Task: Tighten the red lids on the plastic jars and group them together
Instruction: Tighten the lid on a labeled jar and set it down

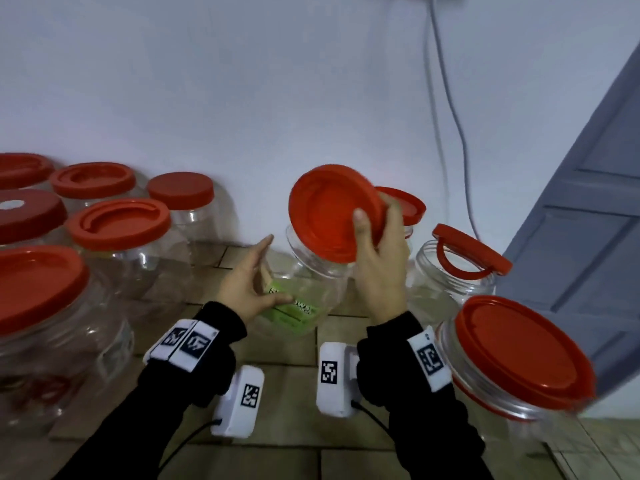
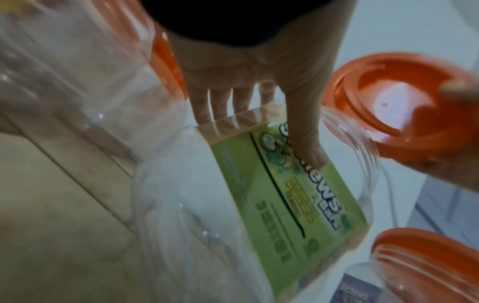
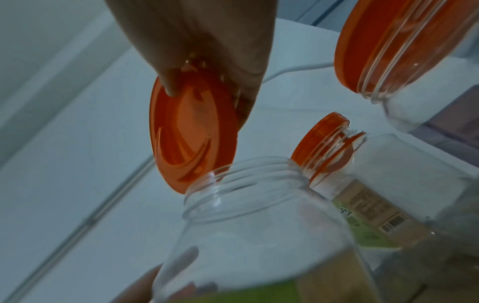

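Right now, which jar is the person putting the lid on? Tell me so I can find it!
Look at the white wall at the back, then down to the middle of the tiled floor between the two hands. There the jar is tilted, steadied by the left hand, while the right hand holds a red lid at its mouth. Only it has a green label and an open mouth.

left hand (image 1: pixel 250 283) apparently gripping, right hand (image 1: pixel 378 271) pinching, fingers curled
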Demonstrator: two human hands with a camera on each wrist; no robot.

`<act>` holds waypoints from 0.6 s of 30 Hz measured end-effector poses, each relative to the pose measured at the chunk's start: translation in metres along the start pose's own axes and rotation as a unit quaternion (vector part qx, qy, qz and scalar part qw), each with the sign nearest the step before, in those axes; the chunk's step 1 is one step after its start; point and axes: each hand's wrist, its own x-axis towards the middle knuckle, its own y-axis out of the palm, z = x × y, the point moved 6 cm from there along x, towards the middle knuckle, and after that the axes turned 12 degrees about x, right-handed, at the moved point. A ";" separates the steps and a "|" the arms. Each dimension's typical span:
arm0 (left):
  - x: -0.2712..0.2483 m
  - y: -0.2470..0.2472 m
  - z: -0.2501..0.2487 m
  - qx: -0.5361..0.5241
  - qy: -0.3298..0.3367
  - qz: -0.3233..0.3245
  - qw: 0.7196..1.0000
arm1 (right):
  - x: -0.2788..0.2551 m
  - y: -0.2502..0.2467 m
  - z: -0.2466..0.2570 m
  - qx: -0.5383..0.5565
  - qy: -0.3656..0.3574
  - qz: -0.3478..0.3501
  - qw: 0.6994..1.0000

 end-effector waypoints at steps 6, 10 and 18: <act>-0.058 -0.034 -0.017 0.089 0.047 0.053 0.994 | -0.013 -0.026 0.000 0.086 0.013 -0.010 0.996; -0.078 -0.046 -0.021 0.130 0.062 0.067 0.987 | -0.026 -0.015 -0.032 0.098 0.117 0.055 0.987; -0.097 -0.055 -0.019 0.173 0.120 0.045 0.977 | -0.056 0.001 -0.064 0.087 0.186 0.112 0.972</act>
